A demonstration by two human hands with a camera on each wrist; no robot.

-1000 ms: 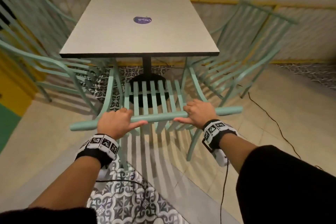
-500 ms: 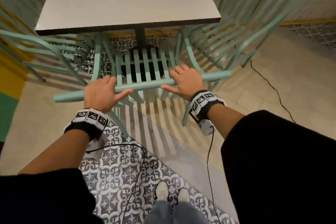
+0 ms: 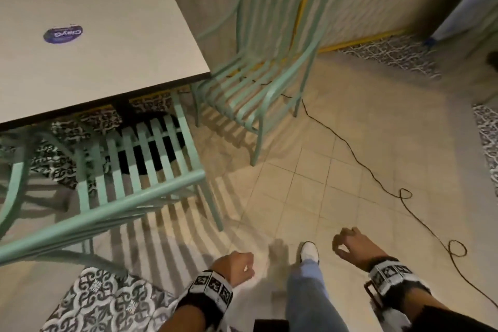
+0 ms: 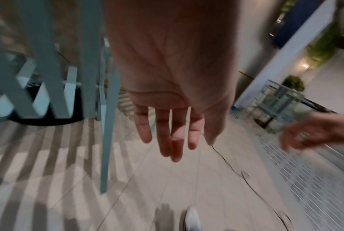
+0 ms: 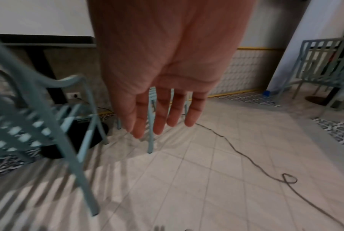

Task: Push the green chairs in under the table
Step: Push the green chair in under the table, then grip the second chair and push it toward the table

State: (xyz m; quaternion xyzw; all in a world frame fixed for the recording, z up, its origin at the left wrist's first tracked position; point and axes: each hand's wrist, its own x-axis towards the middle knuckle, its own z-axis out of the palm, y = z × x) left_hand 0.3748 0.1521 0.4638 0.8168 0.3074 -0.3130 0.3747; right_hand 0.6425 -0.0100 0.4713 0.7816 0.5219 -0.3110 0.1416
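The near green chair [image 3: 140,159] stands with its slatted seat partly under the white table [image 3: 107,67]; its top rail runs across the lower left. A second green chair [image 3: 264,67] stands off the table's right side, turned toward it, with its seat outside the edge. My left hand [image 3: 237,267] hangs low and empty, right of the near chair and clear of it. My right hand [image 3: 347,244] is also empty, over bare tile. In the wrist views the left fingers [image 4: 175,146] and right fingers [image 5: 159,128] hang relaxed and hold nothing.
A black cable [image 3: 377,178] snakes over the beige tiles from the right chair toward the lower right. My white shoe [image 3: 309,250] is between the hands. Part of a third green chair [image 3: 13,170] shows at the far left. Patterned tiles [image 3: 107,302] lie below.
Both hands have let go of the near chair's top rail and dropped back. The chair went further under the table. My view has swung right toward the second chair.
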